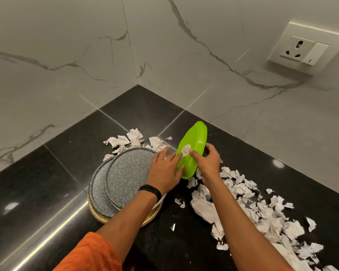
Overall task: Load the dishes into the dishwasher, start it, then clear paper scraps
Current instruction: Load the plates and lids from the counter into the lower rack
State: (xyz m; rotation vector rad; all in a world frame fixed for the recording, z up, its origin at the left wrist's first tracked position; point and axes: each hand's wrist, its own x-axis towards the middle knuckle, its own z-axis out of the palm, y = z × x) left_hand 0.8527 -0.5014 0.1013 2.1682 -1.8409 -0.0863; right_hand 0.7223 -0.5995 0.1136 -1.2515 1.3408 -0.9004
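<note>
Your right hand grasps the tilted green plate with curled fingers; your left hand (fingers straight, released) touches its left side.

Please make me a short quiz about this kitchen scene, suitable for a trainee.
1. True or false: the green dish lies flat on the counter.
2. The grey speckled plates rest on: A) a woven mat, B) a towel, C) a rack.
3. Which hand wears the black wristband?
Key: 1 false, the right hand holds it tilted; 2 A; 3 the left hand.
</note>
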